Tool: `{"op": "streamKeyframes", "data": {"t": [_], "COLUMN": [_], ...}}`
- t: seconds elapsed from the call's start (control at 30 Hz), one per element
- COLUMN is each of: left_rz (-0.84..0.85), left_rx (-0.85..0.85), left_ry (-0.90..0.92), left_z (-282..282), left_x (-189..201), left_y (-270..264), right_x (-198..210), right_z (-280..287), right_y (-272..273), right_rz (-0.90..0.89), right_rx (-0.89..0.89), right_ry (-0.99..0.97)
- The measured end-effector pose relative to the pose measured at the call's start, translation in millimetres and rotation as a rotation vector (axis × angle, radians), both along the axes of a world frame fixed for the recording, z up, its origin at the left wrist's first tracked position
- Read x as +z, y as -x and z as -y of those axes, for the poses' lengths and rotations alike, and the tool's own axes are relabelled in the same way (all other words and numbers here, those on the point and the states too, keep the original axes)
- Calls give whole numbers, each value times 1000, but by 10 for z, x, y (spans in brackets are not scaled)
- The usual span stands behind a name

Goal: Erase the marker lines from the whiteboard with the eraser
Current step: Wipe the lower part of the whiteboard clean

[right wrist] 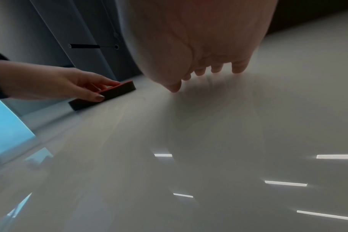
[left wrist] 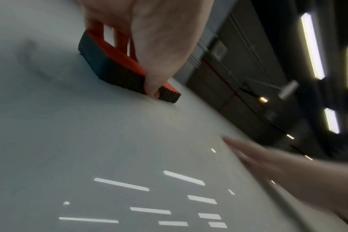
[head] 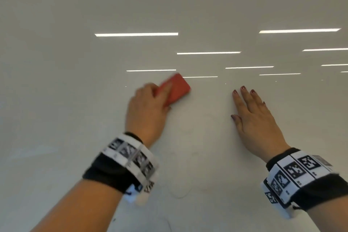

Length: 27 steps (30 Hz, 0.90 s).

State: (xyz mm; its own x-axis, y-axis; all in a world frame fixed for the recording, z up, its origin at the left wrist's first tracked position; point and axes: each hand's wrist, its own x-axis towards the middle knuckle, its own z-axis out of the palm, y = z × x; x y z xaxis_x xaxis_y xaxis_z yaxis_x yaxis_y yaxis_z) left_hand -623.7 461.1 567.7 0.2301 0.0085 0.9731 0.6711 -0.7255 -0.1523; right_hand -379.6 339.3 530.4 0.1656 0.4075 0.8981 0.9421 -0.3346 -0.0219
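Observation:
The glossy whiteboard (head: 207, 15) fills the head view. A red-backed eraser (head: 177, 88) with a dark felt pad (left wrist: 113, 69) lies flat against the board, blurred by motion. My left hand (head: 148, 105) grips the eraser, thumb on its near side and fingers over the red back. Faint thin marker lines (head: 180, 192) remain below and between the hands. My right hand (head: 252, 113) rests flat on the board to the right, fingers straight and spread, holding nothing. In the right wrist view the eraser (right wrist: 109, 94) sits left of my right hand's fingertips (right wrist: 216, 69).
Reflections of ceiling lights (head: 136, 34) streak the board. Beyond the board's edge the wrist views show dark wall panels (left wrist: 248, 62) and a blue surface (right wrist: 6, 125).

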Motion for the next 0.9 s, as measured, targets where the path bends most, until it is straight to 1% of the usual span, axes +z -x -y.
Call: {"op": "streamKeyframes", "data": {"t": [0.07, 0.13, 0.2, 0.27, 0.37, 0.47, 0.57, 0.6, 0.63, 0.7, 0.8, 0.87, 0.9], "left_rz": [127, 180, 189, 173, 67, -54, -157, -171, -171, -141, -30, 65, 119], "left_rx": [37, 80, 89, 63, 17, -31, -45, -35, -23, -8, 6, 24, 37], "left_ry": [90, 126, 126, 117, 54, 19, 14, 13, 5, -8, -12, 40, 96], "left_z": [-104, -171, -150, -53, 160, 405, 547, 561, 554, 525, 431, 351, 313], "left_x": [338, 497, 484, 385, 82, -513, -1157, -1272, -1301, -1152, -655, -300, -148], "left_y": [225, 368, 337, 142, -305, -692, -847, -853, -852, -839, -775, -629, -530], "right_x": [-9, -21, -21, -20, -4, 8, 5, 1, -3, -12, -32, -47, -52], "right_z": [4, 6, 9, 14, 25, 46, 53, 50, 49, 46, 30, 11, 7], "right_y": [-21, -39, -56, -80, -114, -183, -244, -255, -262, -266, -271, -283, -293], "right_rz": [18, 43, 53, 64, 105, 136, 164, 171, 174, 177, 176, 193, 203], "right_rx": [11, 12, 11, 17, 29, 60, 61, 61, 63, 74, 92, 102, 105], "right_ry": [-4, -10, -1, 3, -16, -17, 10, 11, 9, 0, -28, -50, -54]}}
